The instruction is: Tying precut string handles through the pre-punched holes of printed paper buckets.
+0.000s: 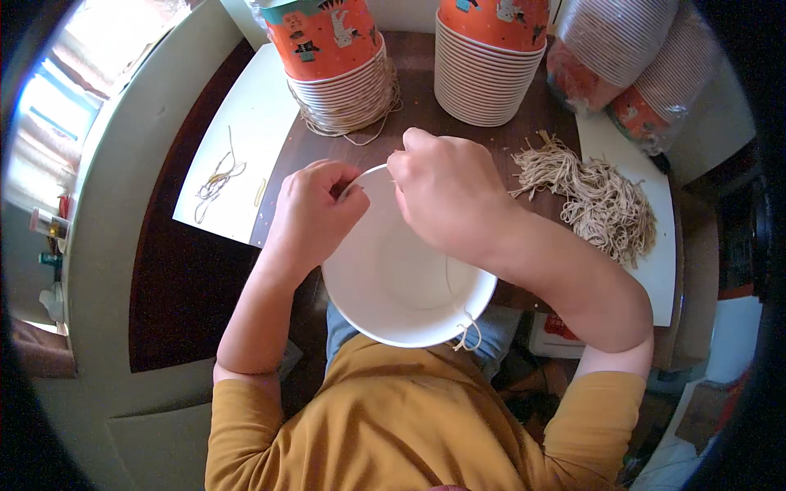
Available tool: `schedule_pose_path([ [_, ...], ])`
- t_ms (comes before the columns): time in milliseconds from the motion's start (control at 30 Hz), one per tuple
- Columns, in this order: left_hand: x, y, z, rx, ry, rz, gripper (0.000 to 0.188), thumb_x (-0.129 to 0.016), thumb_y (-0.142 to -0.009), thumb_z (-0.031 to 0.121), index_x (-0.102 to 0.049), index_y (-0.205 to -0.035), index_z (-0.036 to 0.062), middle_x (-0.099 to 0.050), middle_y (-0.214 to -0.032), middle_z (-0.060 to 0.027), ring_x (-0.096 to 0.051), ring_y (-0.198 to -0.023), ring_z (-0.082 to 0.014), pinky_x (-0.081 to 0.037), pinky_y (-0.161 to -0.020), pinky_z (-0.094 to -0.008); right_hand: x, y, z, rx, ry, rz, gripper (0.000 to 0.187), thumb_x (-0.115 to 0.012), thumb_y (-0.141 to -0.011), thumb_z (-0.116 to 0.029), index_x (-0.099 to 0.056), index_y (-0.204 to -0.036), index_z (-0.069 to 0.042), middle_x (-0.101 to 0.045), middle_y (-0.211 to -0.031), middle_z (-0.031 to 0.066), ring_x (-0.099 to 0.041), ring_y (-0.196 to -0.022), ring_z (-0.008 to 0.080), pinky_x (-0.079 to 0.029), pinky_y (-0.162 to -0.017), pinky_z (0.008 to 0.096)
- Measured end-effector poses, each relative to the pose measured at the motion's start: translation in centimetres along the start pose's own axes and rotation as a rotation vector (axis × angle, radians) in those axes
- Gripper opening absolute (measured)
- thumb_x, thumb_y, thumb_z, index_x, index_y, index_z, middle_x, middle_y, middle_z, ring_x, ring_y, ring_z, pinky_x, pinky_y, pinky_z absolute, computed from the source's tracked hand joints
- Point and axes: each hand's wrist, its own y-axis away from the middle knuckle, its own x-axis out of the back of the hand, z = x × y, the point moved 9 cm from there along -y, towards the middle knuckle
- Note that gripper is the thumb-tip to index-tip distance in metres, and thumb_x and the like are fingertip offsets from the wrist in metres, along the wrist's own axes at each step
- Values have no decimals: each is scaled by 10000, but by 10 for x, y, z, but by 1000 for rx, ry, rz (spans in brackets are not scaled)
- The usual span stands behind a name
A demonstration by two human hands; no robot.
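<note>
A white-lined paper bucket [393, 307] rests tilted against my lap and the table's near edge, its mouth facing me. My left hand [319, 204] pinches the bucket's rim at the far left. At the far rim my right hand [450, 192] is closed, knuckles up, its fingertips partly hidden. A thin beige cord [467, 331] is knotted through the near right rim, with short loose ends outside. From that knot the cord runs inside the bucket and up beneath my right hand, which appears to grip its other end.
Two stacks of nested orange buckets, a left stack [340, 90] ringed with cord and a right stack [483, 78], stand at the back. A heap of cut cords [594, 196] lies right. Bagged buckets [610, 49] sit back right. A tangled cord [217, 182] lies on white board at left.
</note>
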Motion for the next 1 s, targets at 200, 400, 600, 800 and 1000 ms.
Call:
schedule_pose_path([
  [200,-4,12,-20,133,390,-126,217,-575,-762,38,-647,-934,-72,-609,-753,-40,-561,-673,-63,-462,-605,-218,-12,-5,14,61,-50,50,65,-625,-778,-94,-647,-778,-33,-581,-829,122,-623,-763,305,-518,-674,400],
  [400,-13,31,-30,166,609,-88,243,-574,-858,71,-605,-1065,-52,-598,-764,-11,-548,-661,-57,-454,-594,-202,7,9,-2,65,-292,119,68,-654,-771,-104,-659,-775,-36,-566,-829,116,-593,-751,288,-483,-673,396],
  [600,-19,36,-47,269,858,-64,226,-513,-953,118,-617,-1071,-45,-615,-755,-18,-542,-599,-66,-435,-535,-210,-20,9,13,-120,-497,-28,84,-643,-759,-106,-652,-744,-24,-571,-756,126,-586,-727,292,-463,-644,394],
  [800,-17,29,-48,200,694,-69,216,-506,-951,95,-635,-1059,-41,-631,-758,-20,-556,-605,-57,-459,-542,-202,-31,2,10,-159,-481,-10,87,-637,-749,-100,-631,-712,-22,-588,-785,137,-590,-712,300,-464,-647,398],
  [1000,-16,26,-52,167,625,-84,193,-549,-918,61,-640,-1053,-42,-647,-781,-22,-574,-635,-58,-488,-584,-209,-33,-1,6,-174,-476,-27,93,-627,-751,-104,-627,-707,-21,-595,-798,142,-599,-735,313,-472,-666,410],
])
